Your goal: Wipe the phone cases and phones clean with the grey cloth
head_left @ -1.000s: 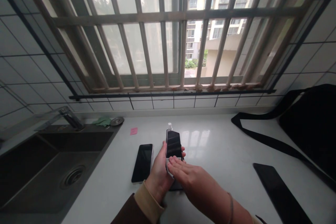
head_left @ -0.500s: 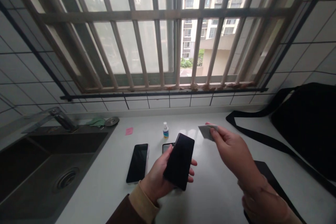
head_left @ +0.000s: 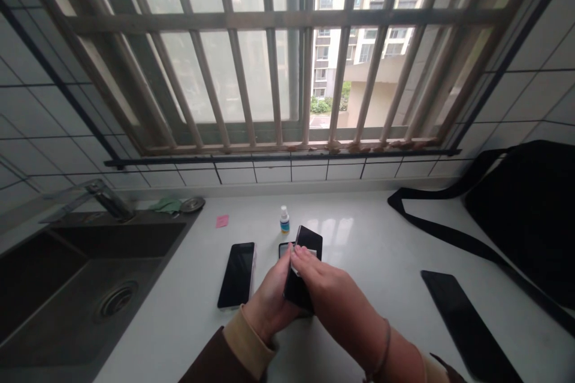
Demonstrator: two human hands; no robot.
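A black smartphone [head_left: 311,239] lies tilted in my left hand [head_left: 268,302], whose thumb and palm wrap its left side. My right hand [head_left: 330,290] is laid over the screen, fingers together, pressing a small folded grey-white cloth [head_left: 312,253] against the glass. Most of the cloth is hidden under the fingers. Behind my left thumb, a dark-rimmed phone case or similar flat frame [head_left: 284,248] shows in part on the counter. To the left of my hands rests a second smartphone [head_left: 236,275], dark screen up. A small white-capped bottle [head_left: 284,221] stands just beyond.
The white counter [head_left: 359,233] carries a pink paper square [head_left: 222,221]. On the left is a sink [head_left: 135,269] with a faucet [head_left: 110,200]. A long black flat slab [head_left: 462,317] lies at right, below a black bag [head_left: 530,215] with its strap.
My right hand has moved left and down, bringing the cloth onto the phone's screen. The phone in my left hand has turned and shifted slightly. The black slab at right is now uncovered.
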